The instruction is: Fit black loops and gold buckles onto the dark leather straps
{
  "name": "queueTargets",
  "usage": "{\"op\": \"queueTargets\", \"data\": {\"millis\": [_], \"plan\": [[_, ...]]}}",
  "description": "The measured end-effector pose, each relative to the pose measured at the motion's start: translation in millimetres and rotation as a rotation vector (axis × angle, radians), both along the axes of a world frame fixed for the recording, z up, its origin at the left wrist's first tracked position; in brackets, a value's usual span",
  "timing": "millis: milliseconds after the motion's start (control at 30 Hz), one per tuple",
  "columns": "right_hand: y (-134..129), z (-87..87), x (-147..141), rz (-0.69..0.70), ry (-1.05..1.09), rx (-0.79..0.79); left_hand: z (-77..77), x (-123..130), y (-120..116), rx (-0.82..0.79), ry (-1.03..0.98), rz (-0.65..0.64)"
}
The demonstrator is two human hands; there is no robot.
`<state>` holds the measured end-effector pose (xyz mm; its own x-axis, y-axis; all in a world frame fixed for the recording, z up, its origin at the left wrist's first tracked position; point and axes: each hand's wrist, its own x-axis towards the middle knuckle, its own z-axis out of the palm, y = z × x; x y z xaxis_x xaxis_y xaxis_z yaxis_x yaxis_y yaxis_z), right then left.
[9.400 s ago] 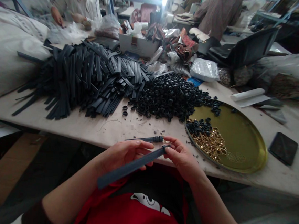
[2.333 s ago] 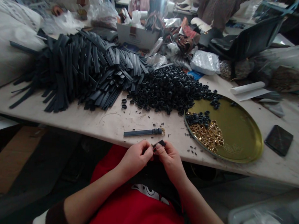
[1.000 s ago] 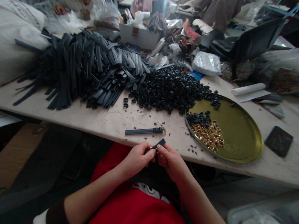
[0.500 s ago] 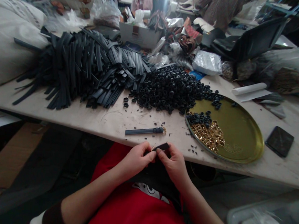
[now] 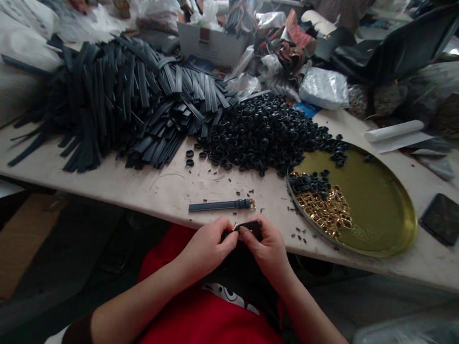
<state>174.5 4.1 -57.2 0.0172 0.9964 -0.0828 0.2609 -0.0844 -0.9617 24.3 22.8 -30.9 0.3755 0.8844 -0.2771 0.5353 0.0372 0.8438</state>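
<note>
Left hand (image 5: 211,243) and right hand (image 5: 268,245) are basically nose to nose at the grip, both pinching, thumbs (image 5: 247,237) pointing inward. Left forearm (image 5: 144,295) and right forearm (image 5: 317,319) slant away below it, kinda an upside-down V.

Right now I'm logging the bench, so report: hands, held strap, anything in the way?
Left hand, right hand: pinching one dark strap. Gold metal showing between them. Second strap on table beyond, dark scraps nearby, none apparently blocking.
</note>
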Motion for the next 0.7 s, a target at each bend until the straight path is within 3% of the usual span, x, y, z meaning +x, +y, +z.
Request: {"op": "queueTargets", "data": {"millis": [67,133,200,333,433,500,700], "plan": [[3.7,-2.8,3.5,0.096,0.185,-0.171,-0.1,-1.8,0.2,-0.054,-0.047,-0.041],[6.0,-4.0,4.9,0.153,0.291,-0.237,-1.9,-3.9,1.6,-0.096,-0.084,-0.055],[5.8,-2.7,3.8,0.119,0.206,-0.127,-3.3,-5.3,4.2,-0.105,-0.071,-0.046],[-2.0,5.1,-0.5,0.009,-0.070,0.293,2.1,-4.2,7.6,-0.069,-0.052,-0.076],[-9.5,10.9,-0.5,0.022,-0.125,0.415,11.3,-1.4,4.7,0.028,-0.018,-0.065],[-12.1,14.3,0.5,0.019,-0.125,0.392,16.8,-0.9,1.0,0.039,-0.024,-0.050],[-15.0,18.8,-1.0,0.016,0.018,0.112,18.0,-8.4,-7.4,-0.196,-0.228,-0.073]]}}
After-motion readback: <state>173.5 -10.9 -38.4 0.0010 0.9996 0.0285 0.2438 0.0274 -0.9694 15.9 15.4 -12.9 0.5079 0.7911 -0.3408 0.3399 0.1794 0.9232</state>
